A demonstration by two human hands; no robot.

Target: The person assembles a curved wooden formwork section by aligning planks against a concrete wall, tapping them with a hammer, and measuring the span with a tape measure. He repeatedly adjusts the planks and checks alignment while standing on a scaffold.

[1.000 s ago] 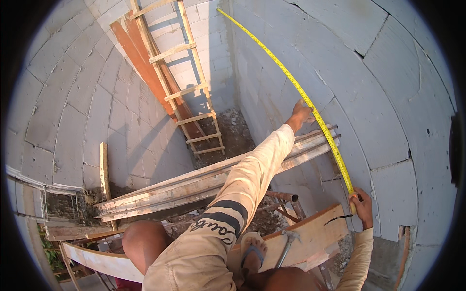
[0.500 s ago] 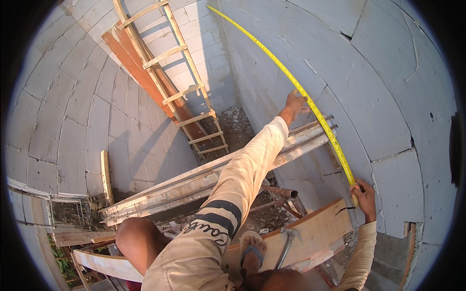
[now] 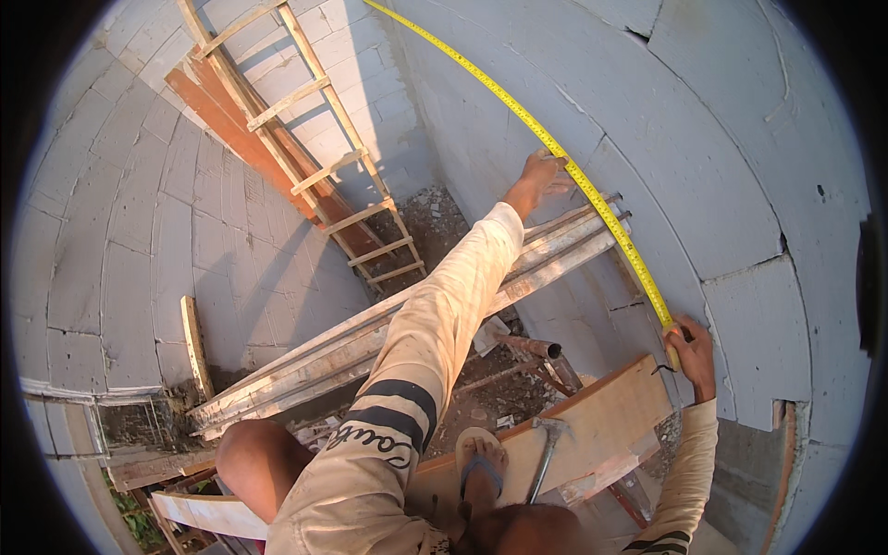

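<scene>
A grey block wall (image 3: 740, 166) rises ahead of both hands, and a wooden ladder (image 3: 305, 148) leans in the corner well to the left of them. A yellow tape measure (image 3: 555, 153) runs slantwise across the wall between the hands: the left hand (image 3: 539, 178) presses it flat with spread fingers, while the right hand (image 3: 689, 347) grips its lower end. Below the right hand a hammer (image 3: 546, 444) lies on a wooden plank (image 3: 610, 416).

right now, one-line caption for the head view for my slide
Left hand and right hand stretch a yellow tape measure along a grey block wall, above a hammer on a plank.
</scene>
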